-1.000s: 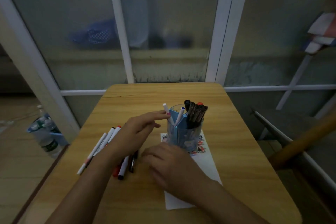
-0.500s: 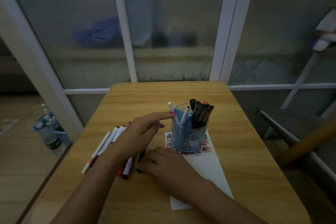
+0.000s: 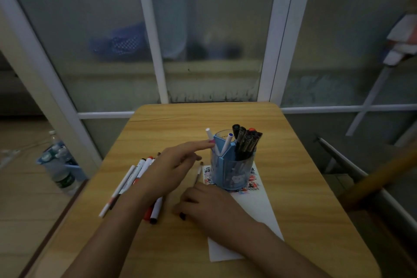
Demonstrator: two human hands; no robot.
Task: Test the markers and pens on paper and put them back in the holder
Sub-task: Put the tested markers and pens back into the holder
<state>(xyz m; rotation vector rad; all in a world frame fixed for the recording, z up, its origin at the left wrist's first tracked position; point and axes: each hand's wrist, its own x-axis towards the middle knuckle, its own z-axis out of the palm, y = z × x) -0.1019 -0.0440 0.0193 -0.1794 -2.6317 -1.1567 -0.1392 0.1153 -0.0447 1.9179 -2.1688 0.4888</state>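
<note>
The holder [image 3: 232,169], a blue see-through cup, stands on the far end of the paper [image 3: 255,205], and everything here is placed off it. Inside, toward its right, a bunch of dark pens [image 3: 246,142] leans outward; toward its left, two white markers [image 3: 217,144] poke up. The left hand [image 3: 171,169] reaches in from the holder's left, fingers straight and relaxed, a fingertip right at the rim beside the nearer white marker, gripping nothing. Just left of the holder a thin pen [image 3: 198,174] rises from the right hand [image 3: 207,203], which rests curled on the paper's near-left edge and seems to pinch that pen low down. Further left of the holder, loose markers [image 3: 140,176] lie fanned on the wooden table [image 3: 293,198], partly under the left wrist.

These look light, stiff, smooth plastic barrels, likely to roll or slip, so a pinch at mid-barrel seems safest. The holder looks light and top-heavy; a nudge at the rim could tip it.
</note>
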